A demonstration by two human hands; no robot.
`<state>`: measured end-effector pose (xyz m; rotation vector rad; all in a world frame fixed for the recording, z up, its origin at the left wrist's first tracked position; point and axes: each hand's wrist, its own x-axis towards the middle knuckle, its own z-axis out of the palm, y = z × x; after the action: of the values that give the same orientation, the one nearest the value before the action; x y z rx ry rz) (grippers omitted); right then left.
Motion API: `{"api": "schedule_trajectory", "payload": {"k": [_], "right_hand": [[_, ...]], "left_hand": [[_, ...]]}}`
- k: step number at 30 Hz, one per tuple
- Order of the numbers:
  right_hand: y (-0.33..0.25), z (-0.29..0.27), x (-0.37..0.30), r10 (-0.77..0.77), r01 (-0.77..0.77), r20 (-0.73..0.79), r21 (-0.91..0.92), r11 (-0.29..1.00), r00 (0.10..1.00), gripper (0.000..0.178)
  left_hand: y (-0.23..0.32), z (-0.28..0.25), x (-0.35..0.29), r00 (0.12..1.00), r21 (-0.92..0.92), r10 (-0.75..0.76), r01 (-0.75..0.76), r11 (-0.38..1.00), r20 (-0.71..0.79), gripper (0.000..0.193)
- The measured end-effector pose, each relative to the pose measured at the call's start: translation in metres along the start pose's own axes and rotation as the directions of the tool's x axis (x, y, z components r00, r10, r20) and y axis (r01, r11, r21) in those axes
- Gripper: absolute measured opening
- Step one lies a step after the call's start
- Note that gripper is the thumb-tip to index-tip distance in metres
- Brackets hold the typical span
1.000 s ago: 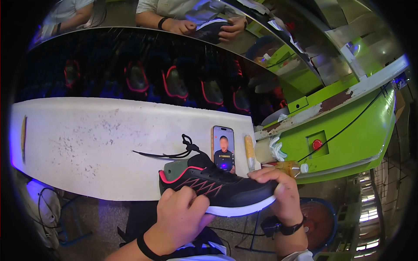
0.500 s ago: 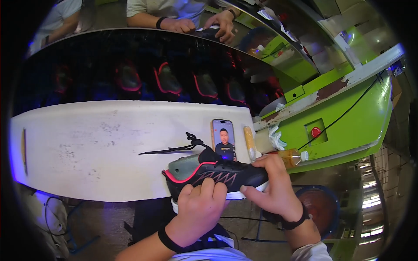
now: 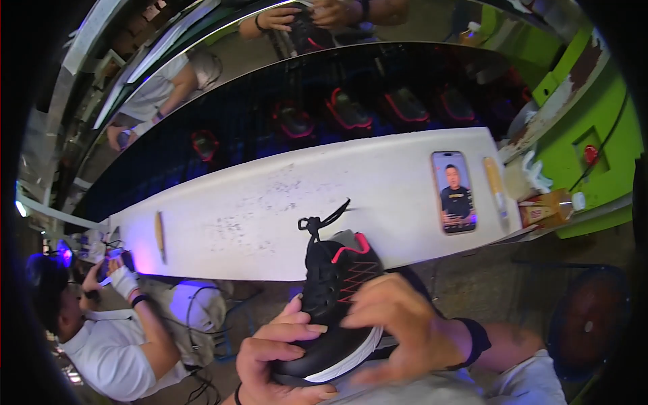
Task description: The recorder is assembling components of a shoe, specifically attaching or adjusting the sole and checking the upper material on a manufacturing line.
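A: so what are we holding here?

B: we've got a black shoe, toe pointed toward us, heel away; our left hand is clamped on the toe end, fingers over the upper and thumb low by the white sole;

A: and the right hand?

B: kinda blurry; it's loosely spread at the shoe's other side, fingers bent, thumb apart from them; we can't tell if the fingertips touch anything;

A: is the shoe on the white board?

B: we've got it up at the near edge, heel end overlapping the board in our view; can't tell if they touch; the black laces are knotted, one end sticking out to the right;

A: what else is around us?

B: a phone on the board's right part, a yellow-handled tool just beside it, then a bottle; co-worker in white off to our left
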<state>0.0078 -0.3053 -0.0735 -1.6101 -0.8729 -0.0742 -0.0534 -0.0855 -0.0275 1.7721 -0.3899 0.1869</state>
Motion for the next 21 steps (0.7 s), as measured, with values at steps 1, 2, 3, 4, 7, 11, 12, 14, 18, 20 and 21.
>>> {"api": "schedule_trajectory", "payload": {"k": [1, 2, 3, 4, 7, 11, 12, 14, 18, 20, 21], "right_hand": [[0.009, 0.001, -0.013, 0.054, -0.061, -0.065, -0.122, 0.991, 0.996, 0.053], [0.023, 0.004, -0.027, 0.09, -0.107, -0.095, -0.193, 0.975, 0.991, 0.054], [0.028, 0.004, -0.032, 0.112, -0.129, -0.096, -0.188, 0.974, 0.989, 0.052], [0.03, 0.004, -0.035, 0.067, -0.079, -0.085, -0.144, 0.986, 0.994, 0.05], [0.015, 0.006, -0.034, -0.008, 0.002, -0.096, -0.06, 0.998, 0.995, 0.045], [-0.005, 0.005, -0.033, -0.064, 0.062, -0.065, -0.035, 0.997, 0.996, 0.039], [-0.003, 0.006, -0.035, -0.103, 0.098, -0.103, -0.047, 0.994, 0.989, 0.039], [0.004, 0.0, -0.034, -0.141, 0.13, -0.107, -0.101, 0.986, 0.984, 0.039], [0.015, 0.003, -0.029, -0.192, 0.188, -0.086, -0.053, 0.981, 0.978, 0.037], [0.016, 0.001, -0.024, -0.112, 0.112, -0.062, -0.01, 0.994, 0.992, 0.038], [0.018, 0.001, -0.022, -0.031, 0.032, -0.04, 0.011, 0.999, 0.999, 0.039]], "left_hand": [[-0.011, -0.005, -0.015, 0.998, -0.029, -0.048, 0.05, 0.998, 0.045, 0.061], [-0.01, -0.003, -0.019, 0.996, -0.018, -0.081, 0.082, 0.996, 0.044, 0.061], [-0.006, -0.002, -0.022, 0.992, -0.004, -0.117, 0.118, 0.993, 0.053, 0.062], [-0.004, 0.0, -0.024, 0.993, 0.01, -0.107, 0.107, 0.994, 0.057, 0.062], [0.001, 0.006, -0.021, 0.992, 0.039, -0.092, 0.089, 0.995, 0.089, 0.062], [0.013, 0.011, -0.016, 0.995, 0.077, -0.073, 0.067, 0.995, 0.071, 0.061], [0.01, 0.013, -0.014, 0.993, 0.071, -0.074, 0.067, 0.995, 0.095, 0.061], [0.004, 0.016, -0.01, 0.996, 0.045, -0.001, -0.003, 0.999, 0.084, 0.056], [-0.001, 0.003, -0.005, 0.969, 0.017, 0.163, -0.169, 0.985, 0.183, 0.051], [0.001, -0.011, 0.007, 0.959, 0.058, 0.126, -0.146, 0.988, 0.254, 0.052], [0.003, -0.016, 0.014, 0.938, 0.084, 0.1, -0.135, 0.987, 0.331, 0.053]]}}
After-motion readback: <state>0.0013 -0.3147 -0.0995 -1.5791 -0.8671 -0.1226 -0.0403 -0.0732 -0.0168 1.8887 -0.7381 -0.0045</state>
